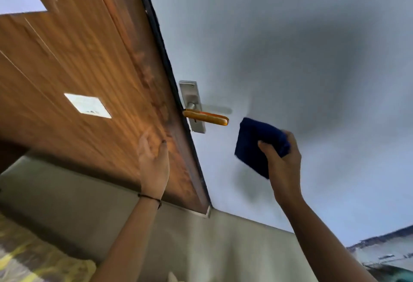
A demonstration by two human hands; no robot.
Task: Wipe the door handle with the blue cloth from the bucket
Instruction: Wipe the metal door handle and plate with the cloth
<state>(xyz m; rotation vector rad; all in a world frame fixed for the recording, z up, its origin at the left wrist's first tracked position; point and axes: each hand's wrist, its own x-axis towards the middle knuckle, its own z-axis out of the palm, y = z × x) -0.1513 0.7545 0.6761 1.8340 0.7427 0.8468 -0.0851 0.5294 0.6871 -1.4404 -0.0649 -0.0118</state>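
Observation:
The door handle (206, 118) is a lever with an orange-lit grip on a silver backplate (194, 105), at the edge of a pale blue-grey door (290, 47). A folded dark blue cloth (257, 145) is pinched in my right hand (282, 158), just right of and below the lever's tip, not touching it. My left hand (153, 161) is raised with fingers apart in front of the brown wooden panel (78, 58), holding nothing. The bucket is not in view.
The wooden panel carries a small white label (88, 105). A grey floor (178, 237) runs below the door. Yellowish material (33, 266) lies at the bottom left, and a pale object (384, 252) sits at the bottom right.

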